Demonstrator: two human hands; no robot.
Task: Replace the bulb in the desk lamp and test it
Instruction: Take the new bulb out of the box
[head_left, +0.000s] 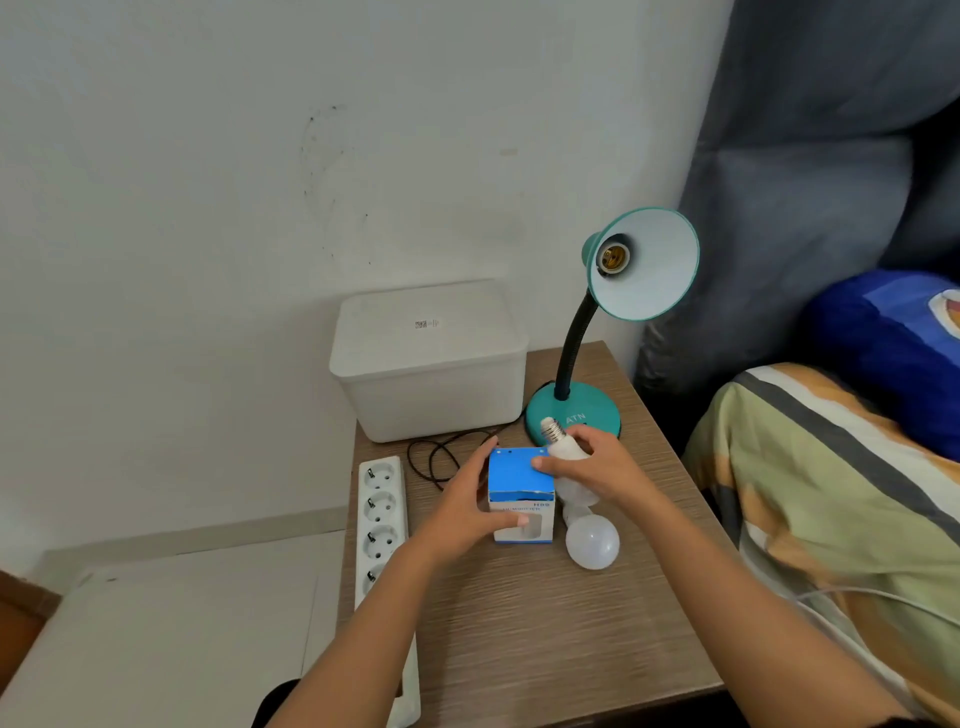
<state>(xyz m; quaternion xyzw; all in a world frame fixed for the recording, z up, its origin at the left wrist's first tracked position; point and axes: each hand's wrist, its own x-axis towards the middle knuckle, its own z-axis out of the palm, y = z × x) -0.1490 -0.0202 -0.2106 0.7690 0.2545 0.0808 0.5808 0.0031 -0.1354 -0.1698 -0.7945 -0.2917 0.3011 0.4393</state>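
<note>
Now left hand (470, 499) steadies box (521, 493); right hand (597, 470) grips bulb (563, 447).

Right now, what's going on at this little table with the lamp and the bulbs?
A person is partway through changing a lamp bulb. The right hand holds one bulb, screw end up, while the left hand steadies a small blue and white box. A second bulb lies on the wooden table beside the box. The teal desk lamp stands behind, its socket empty. A white power strip lies to the left.
</note>
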